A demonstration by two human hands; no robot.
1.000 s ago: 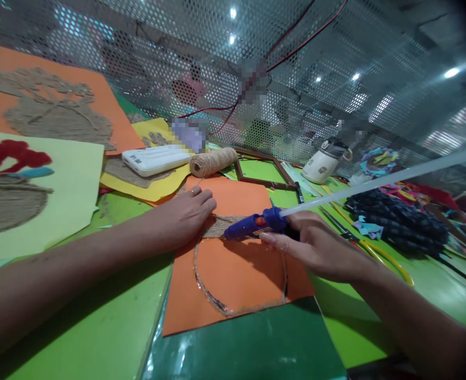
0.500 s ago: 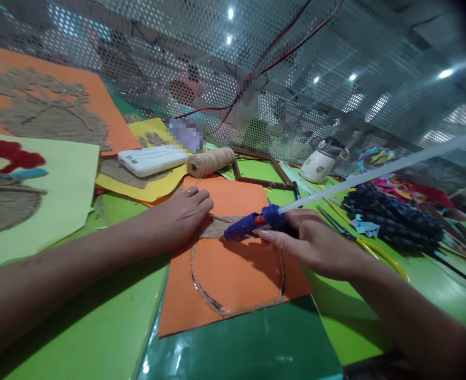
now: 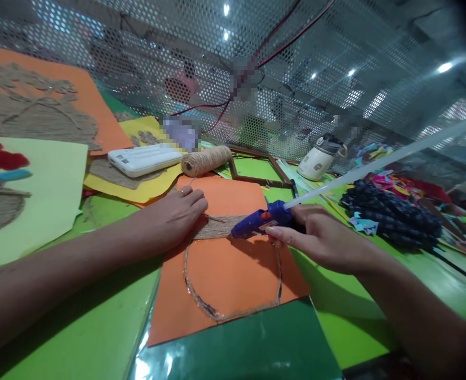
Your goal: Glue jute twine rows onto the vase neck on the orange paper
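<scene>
In the head view an orange sheet (image 3: 233, 274) lies before me, bearing a twine outline and a band of jute twine rows (image 3: 215, 228). My right hand (image 3: 323, 237) is closed around a blue glue gun (image 3: 252, 220), whose nozzle points left, close over the band's lower edge. A long translucent glue stick (image 3: 359, 171) juts from the gun's back. My left hand (image 3: 181, 215) rests at the band's left end with fingers curled together. Loose twine shows on both sides of that hand; its fingertips are partly hidden.
Behind the sheet are a twine roll (image 3: 206, 161), a white power bank (image 3: 145, 160) and a brown frame (image 3: 262, 178). Finished twine pictures are at left. A bottle (image 3: 319, 158) and a dark folded umbrella (image 3: 391, 214) stand or lie right. A green folder (image 3: 248, 345) sits underneath.
The glue gun has moved a little to the right along the twine band. My left hand stays at the band's left end, while the whole view has shifted slightly.
</scene>
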